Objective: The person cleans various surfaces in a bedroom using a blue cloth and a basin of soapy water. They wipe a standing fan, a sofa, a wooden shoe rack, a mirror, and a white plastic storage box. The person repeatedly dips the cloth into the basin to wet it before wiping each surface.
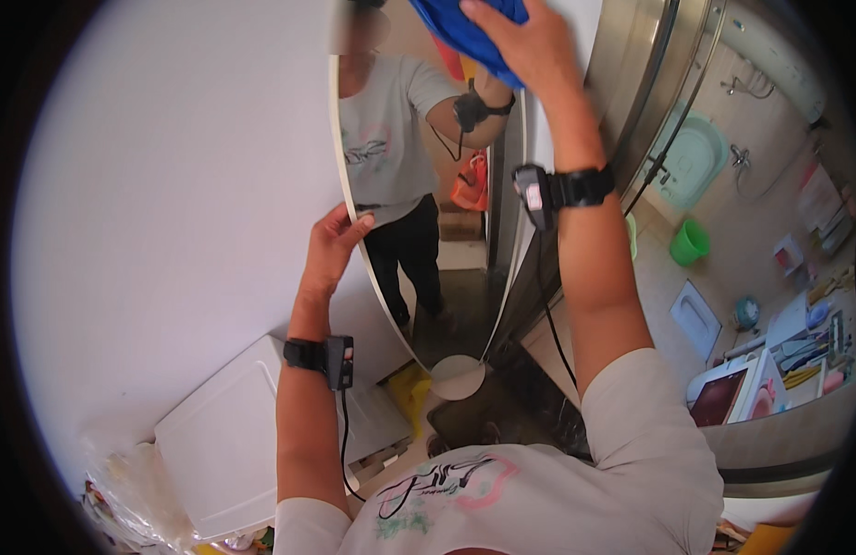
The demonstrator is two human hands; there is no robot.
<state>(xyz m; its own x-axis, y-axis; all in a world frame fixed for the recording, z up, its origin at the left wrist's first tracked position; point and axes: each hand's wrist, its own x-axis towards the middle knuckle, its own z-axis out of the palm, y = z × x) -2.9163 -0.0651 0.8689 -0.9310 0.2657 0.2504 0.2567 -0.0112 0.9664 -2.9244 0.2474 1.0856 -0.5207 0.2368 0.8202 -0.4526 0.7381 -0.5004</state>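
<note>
A tall standing mirror (463,253) with a thin pale frame rises in front of me against the white wall. My left hand (333,244) grips its left edge, the thumb on the front and the fingers behind. Near the mirror's top right, my right hand (542,52) presses a bunched blue cloth (473,31) to the glass. The cloth's upper part is cut off by the picture's rim. In the glass appears a reflected person in a printed T-shirt and dark trousers. Beneath the mirror is a pale round base (458,378).
A white lidded storage box (227,444) stands at lower left, beside clear plastic wrapping (133,492). To the right, a metal door frame (633,69) borders a bathroom with a green bucket (690,243), a squat toilet (696,318) and a pale green basin (692,159). A dark mat (532,402) covers some floor.
</note>
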